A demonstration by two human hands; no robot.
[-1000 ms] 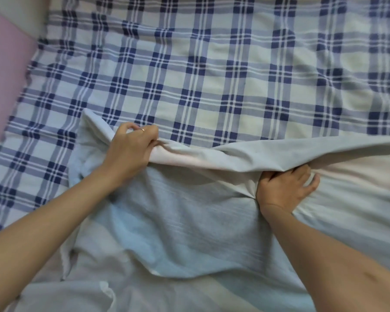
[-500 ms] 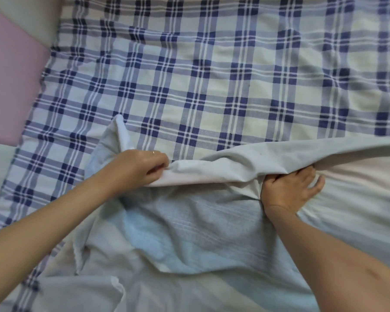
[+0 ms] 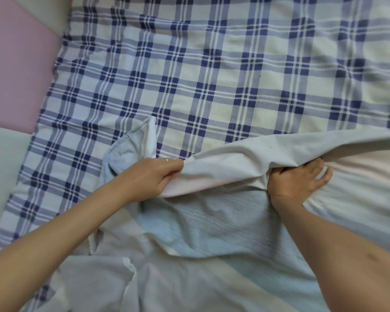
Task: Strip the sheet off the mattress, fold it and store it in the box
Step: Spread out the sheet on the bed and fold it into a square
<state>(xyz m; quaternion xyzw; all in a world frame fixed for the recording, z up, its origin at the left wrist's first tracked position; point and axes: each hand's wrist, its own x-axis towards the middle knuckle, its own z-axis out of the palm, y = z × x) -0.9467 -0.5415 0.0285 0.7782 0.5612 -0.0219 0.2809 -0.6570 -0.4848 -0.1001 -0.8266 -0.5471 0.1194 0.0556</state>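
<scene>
The left hand is clenched on a bunched edge of the pale sheet, knuckles up, a ring showing on one finger. The right hand is tucked under the raised fold of the same sheet; its fingers curl into the cloth, so it looks to be gripping, though the fold covers the fingertips and I can't be sure how firm the hold is. Between the two hands the edge runs as a taut ridge, lifted off the bed.

Below and toward the person the sheet lies loose and rumpled, pale blue and white, and a free corner sticks up just beyond the left hand. Past the ridge lies a blue plaid cover, flat and spread out. To me this is the folding step: the sheet looks already off, and the hands are gathering one edge. Next I'd expect them to need a straight, even line along that edge, then to carry it over onto the opposite side without the slack bunching.

The box is nowhere in view. The sheet runs off the right and bottom edges, so its full extent and other corners are hidden. The mattress itself I can't make out under the plaid. A pink and grey padded panel stands at the left.
</scene>
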